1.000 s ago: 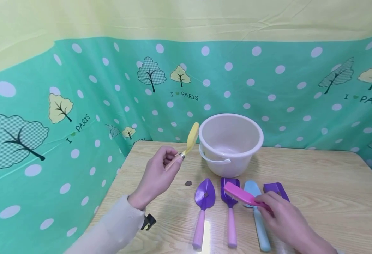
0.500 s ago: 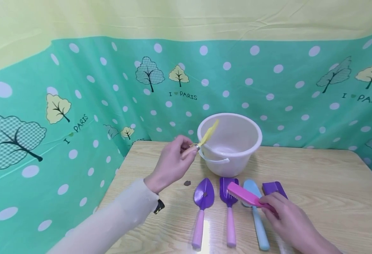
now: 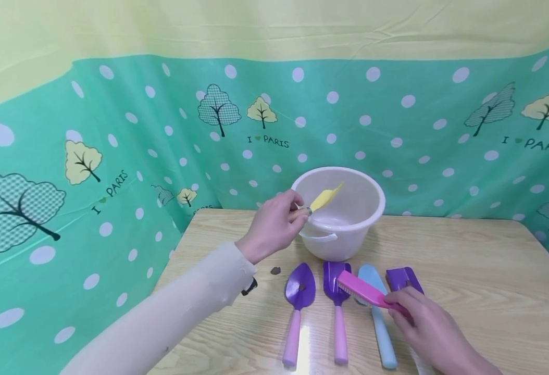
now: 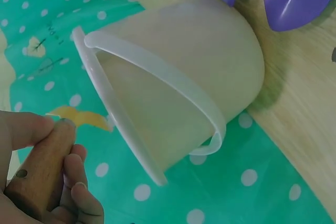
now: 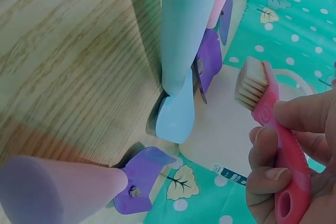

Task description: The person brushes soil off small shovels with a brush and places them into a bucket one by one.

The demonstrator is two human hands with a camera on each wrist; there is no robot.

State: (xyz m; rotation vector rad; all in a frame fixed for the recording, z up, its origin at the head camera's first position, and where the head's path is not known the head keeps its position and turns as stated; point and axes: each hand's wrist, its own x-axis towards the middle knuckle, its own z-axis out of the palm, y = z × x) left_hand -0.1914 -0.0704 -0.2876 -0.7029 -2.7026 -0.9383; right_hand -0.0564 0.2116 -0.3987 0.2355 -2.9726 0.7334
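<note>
- Bucket (image 3: 345,244): stands upright on the worktop (image 3: 481,271); probably light plastic; lift by the bail (image 4: 184,82).
- Pink brush (image 3: 361,289): right hand (image 3: 426,325) grips its handle above the blue shovel (image 3: 384,338); likely light, stiff-backed.
- Yellow trowel (image 3: 323,200): left hand (image 3: 274,224) grips the wooden handle (image 4: 44,169) near the bucket's mouth, exact height unclear; likely light, rigid; hold behind the ferrule (image 3: 308,211).

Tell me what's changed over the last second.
The left hand carried the yellow-bladed, wooden-handled trowel rightward, across the rim of the white plastic bucket in the head view. The right hand still holds the pink plastic brush, shifted slightly right. Nothing was grasped or released; bucket and purple-bladed, pink-handled shovels stayed put.
</note>
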